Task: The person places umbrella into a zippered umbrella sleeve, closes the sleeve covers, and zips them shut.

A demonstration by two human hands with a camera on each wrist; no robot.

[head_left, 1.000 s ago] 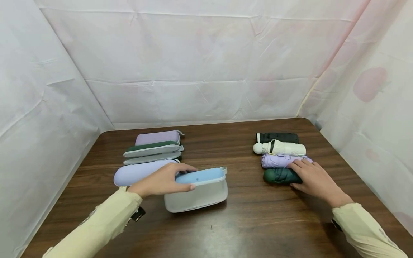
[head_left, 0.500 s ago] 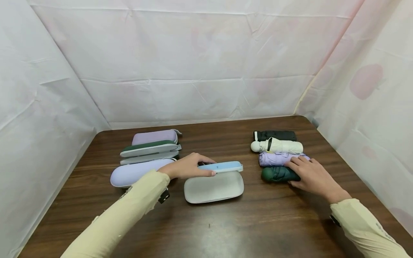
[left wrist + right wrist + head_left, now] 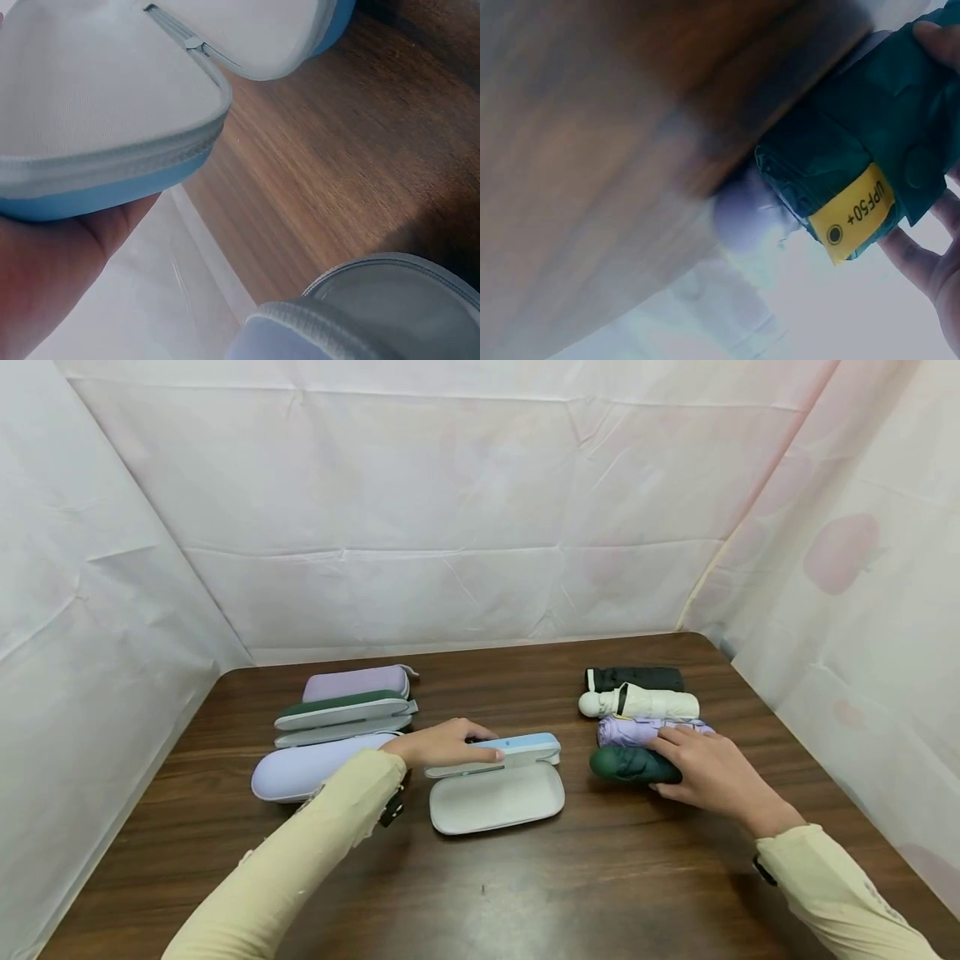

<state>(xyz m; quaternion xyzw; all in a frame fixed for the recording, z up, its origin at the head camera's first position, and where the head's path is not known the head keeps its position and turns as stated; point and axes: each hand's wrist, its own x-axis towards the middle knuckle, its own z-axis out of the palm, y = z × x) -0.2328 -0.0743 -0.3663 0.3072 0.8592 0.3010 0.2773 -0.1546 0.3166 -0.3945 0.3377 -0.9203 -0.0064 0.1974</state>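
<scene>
In the head view, my left hand (image 3: 453,743) holds the blue zip case (image 3: 528,743) by one half, thumb at the near side and fingers behind. The case stands unzipped, its pale grey lining facing me and a zip pull showing in the left wrist view. Over on the right, my right hand (image 3: 708,772) grips a dark green folded umbrella (image 3: 636,764) at its right end. A yellow tag (image 3: 853,212) marked UPF50+ hangs from that umbrella in the right wrist view. Right behind it lies a lilac folded umbrella (image 3: 626,732), partly covered by my fingers.
At left, a lavender case (image 3: 311,768), an unzipped green case (image 3: 345,703) and a purple case (image 3: 356,682) lie in a row. White (image 3: 660,703) and black (image 3: 637,679) folded umbrellas lie at the back right. White sheeting (image 3: 442,593) walls the wooden table (image 3: 480,893).
My left hand has moved right with the blue case, whose halves now lie spread wider. My right hand has shifted the green umbrella slightly left, past the lilac one's end.
</scene>
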